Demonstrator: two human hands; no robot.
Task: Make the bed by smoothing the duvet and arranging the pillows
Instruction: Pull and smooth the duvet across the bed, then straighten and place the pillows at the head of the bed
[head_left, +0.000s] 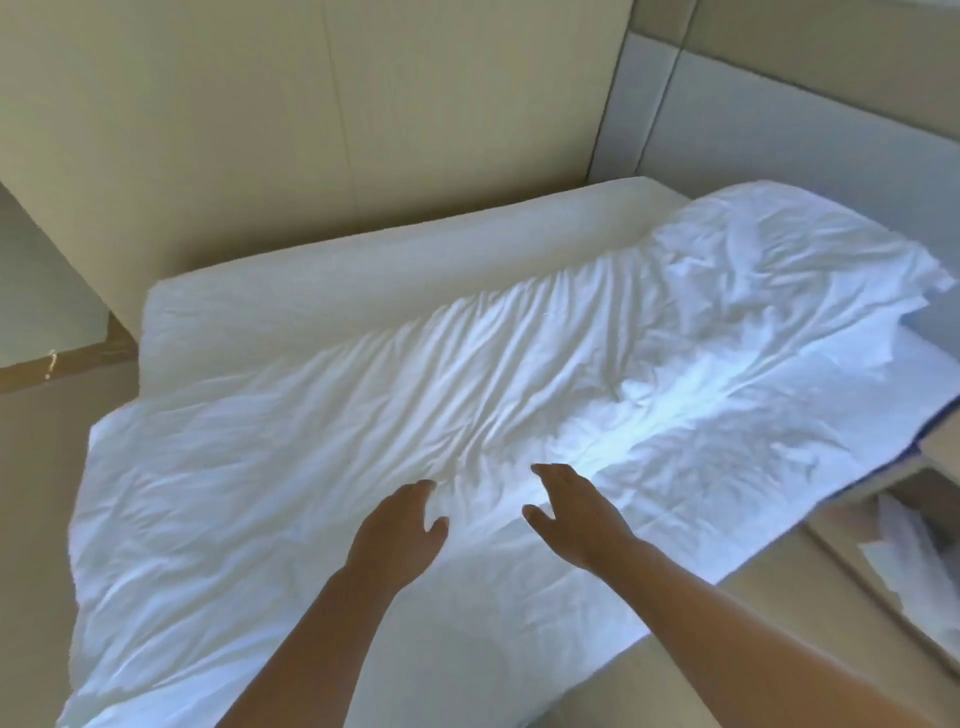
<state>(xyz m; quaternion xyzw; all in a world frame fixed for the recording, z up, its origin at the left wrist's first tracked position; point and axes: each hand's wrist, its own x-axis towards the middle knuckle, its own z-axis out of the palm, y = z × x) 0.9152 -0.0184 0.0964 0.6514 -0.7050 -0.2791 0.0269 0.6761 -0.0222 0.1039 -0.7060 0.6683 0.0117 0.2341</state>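
Note:
A white, wrinkled duvet (322, 457) lies spread over the bed, with deep creases running across its middle. At the far right it is bunched up high (789, 260) near the padded headboard. A bare strip of the mattress (395, 260) shows along the far side by the wall. My left hand (397, 530) and my right hand (574, 512) reach out side by side over the duvet's near middle, palms down, fingers apart, holding nothing. I cannot tell whether they touch the cloth. I see no separate pillow.
A beige wall (311, 104) runs along the bed's far side and a grey padded headboard (779, 104) stands at the right. Floor shows at the left (47, 426). At the lower right, a beige ledge with white cloth (904, 545) sits beside the bed.

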